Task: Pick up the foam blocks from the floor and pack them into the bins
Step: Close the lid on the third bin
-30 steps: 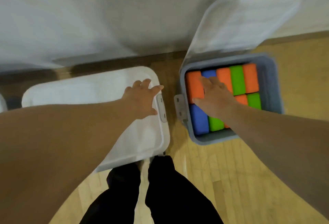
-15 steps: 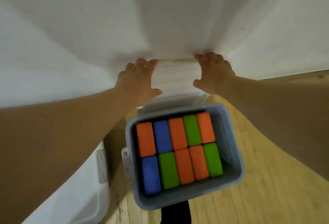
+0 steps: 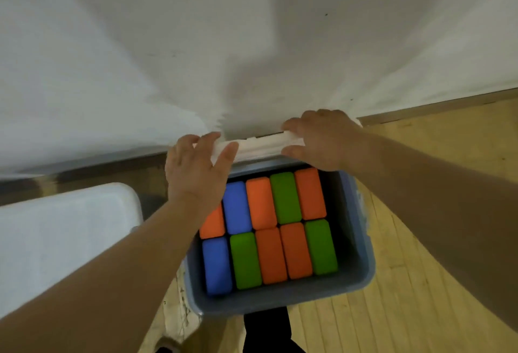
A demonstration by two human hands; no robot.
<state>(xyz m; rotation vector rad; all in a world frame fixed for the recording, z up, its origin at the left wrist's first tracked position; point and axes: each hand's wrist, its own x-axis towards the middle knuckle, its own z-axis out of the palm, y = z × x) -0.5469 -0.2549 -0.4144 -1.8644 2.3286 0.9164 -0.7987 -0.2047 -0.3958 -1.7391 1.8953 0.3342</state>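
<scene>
Our foam blocks point(image 3: 269, 229) lie packed in two rows inside the grey bin point(image 3: 280, 299). Above its far rim, our left hand point(image 3: 196, 170) and right hand point(image 3: 322, 139) grip the free edge of the lid point(image 3: 258, 146), fingers curled over it. Brought down crooked, it could miss the rim or pinch fingers. Half a second ago our palms lay flatter on it, higher up.
</scene>
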